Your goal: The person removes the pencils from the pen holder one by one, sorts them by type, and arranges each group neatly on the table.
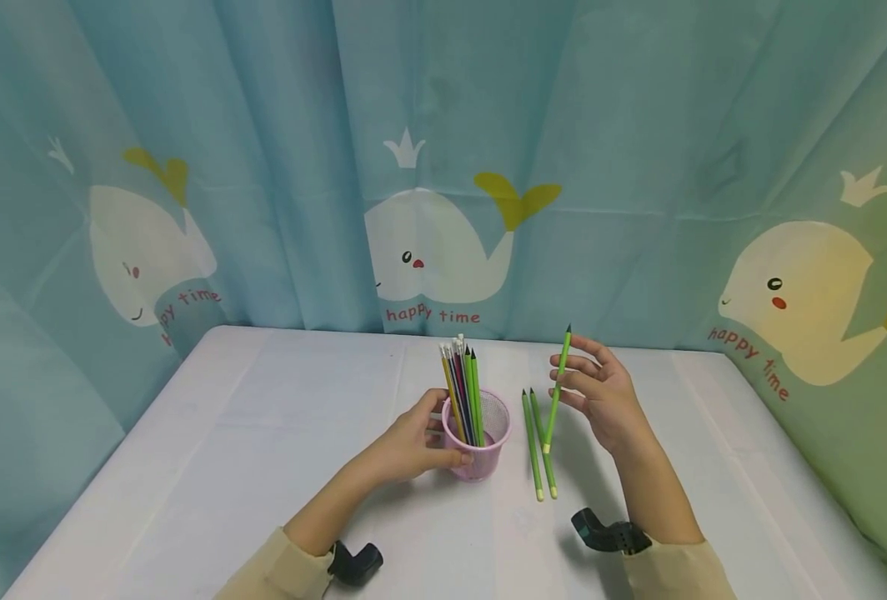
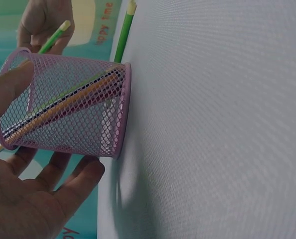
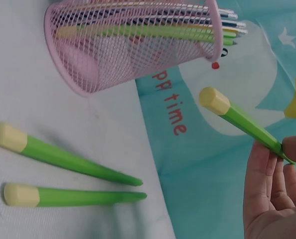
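Observation:
My left hand [image 1: 409, 442] grips a pink mesh pencil cup [image 1: 493, 408], thumb on the near side and fingers around the far left side. Inside it lean several pencils [image 1: 461, 392], some with white ends up and two green ones with dark points up. To the right, my right hand [image 1: 604, 387] pinches a green pencil [image 1: 559, 387] between thumb and fingers, raised above the table with its dark point up and its pale yellow end down. Below it, two more green pencils [image 3: 83, 196] lie side by side on the table, right of the cup.
A white cloth covers the table [image 1: 286, 417]. Behind it hangs a blue-green curtain [image 1: 278, 183] printed with whales. Dark wrist bands [image 1: 612, 533] with small cameras sit at both sleeves.

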The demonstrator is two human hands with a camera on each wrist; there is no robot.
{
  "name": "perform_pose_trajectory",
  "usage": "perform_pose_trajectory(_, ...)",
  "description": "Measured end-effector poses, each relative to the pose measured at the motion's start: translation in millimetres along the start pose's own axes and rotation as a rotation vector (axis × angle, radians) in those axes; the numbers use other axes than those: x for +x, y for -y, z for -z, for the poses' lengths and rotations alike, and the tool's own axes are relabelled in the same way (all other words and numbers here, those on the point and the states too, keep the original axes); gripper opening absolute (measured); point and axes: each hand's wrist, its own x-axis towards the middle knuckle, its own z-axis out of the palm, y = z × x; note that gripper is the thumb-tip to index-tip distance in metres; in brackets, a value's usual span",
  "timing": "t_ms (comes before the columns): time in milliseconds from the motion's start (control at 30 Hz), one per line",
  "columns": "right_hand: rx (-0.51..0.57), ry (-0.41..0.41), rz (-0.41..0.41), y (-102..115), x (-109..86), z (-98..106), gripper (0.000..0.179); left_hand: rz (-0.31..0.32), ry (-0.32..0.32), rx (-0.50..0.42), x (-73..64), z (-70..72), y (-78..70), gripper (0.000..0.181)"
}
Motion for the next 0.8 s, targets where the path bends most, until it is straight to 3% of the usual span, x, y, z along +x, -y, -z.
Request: perform_pose_trajectory(800,-0.292,-0.023,-0.064,-23.1,7.9,10.9,0.059,-0.002,0.0,0.003,0.6,1.0,0.9,0.073)
